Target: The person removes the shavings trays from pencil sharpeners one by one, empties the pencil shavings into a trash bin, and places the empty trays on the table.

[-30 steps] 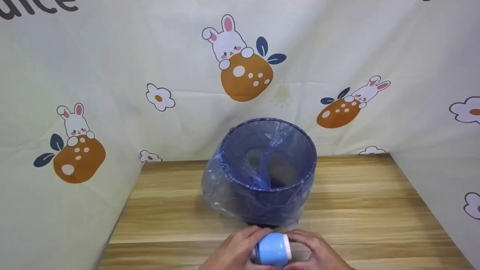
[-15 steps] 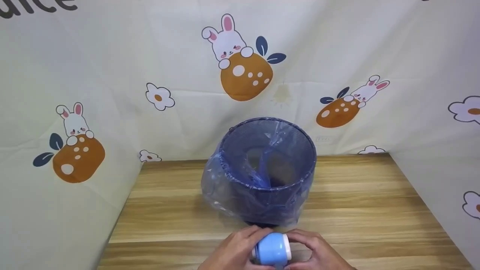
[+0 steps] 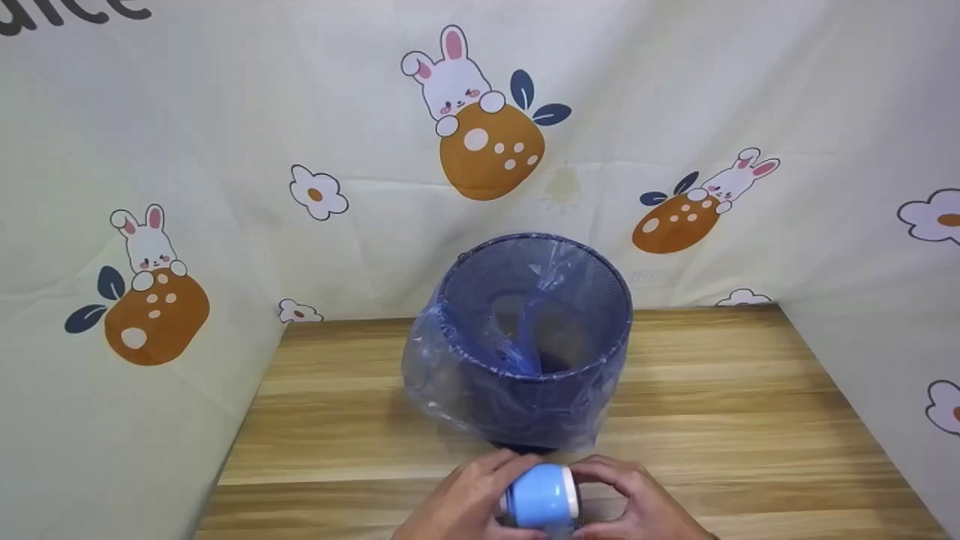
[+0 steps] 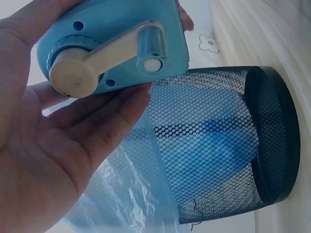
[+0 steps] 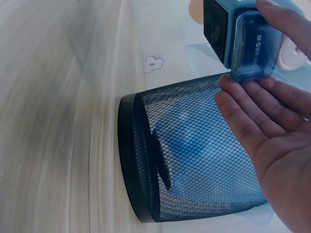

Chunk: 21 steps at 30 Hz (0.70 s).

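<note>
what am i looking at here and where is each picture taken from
There's no robot here, just a person working bare-handed. The wide picture comes from a camera worn on the head; the two sideways-looking ones come from a camera on each wrist. The left hand grips a rounded light-blue plastic device with a cream crank; the right hand pinches its clear blue plastic tray. Beyond them, a dark round metal-mesh bin lined with a translucent blue plastic bag stands on the wood-grain table.

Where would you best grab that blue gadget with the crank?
Probably its blue body, from above: that smooth, rounded side faces up between the left hand and right hand, while the crank juts out and might turn if gripped.
</note>
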Motion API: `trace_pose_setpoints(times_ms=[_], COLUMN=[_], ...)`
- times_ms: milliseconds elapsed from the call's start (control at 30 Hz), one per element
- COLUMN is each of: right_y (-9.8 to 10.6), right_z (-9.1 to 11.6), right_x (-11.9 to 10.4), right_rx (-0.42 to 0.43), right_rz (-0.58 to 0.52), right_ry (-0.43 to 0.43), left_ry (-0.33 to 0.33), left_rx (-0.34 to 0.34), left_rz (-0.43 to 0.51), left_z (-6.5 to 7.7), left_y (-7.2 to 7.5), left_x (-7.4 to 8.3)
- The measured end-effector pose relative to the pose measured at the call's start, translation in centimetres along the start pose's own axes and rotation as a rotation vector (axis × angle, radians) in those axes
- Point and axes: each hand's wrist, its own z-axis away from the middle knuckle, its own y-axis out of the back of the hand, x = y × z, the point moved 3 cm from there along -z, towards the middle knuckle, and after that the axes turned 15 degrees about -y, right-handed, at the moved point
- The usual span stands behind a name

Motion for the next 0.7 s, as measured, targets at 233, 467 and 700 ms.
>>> trace_pose_setpoints(times_ms=[233,467,700], right_y=[-0.04,0.06,0.2], right_z=[0.12,0.38,0.49], right_x=[0.49,0.94,0.98], right_rx=[0.004,0.003,0.014], right_rz=[0.018,-0.004,-0.004], right_ry=[0.021,0.011,0.011], left_ry=[0.027,0.016,0.026], left_rx=[-0.007,0.005,0.013], left_rz=[0.016,-0.008,-0.005], left_z=[0.23,0.42,0.52], left_y=[0.04,0.09,0.18], left_x=[-0.12,-0.14,-0.1])
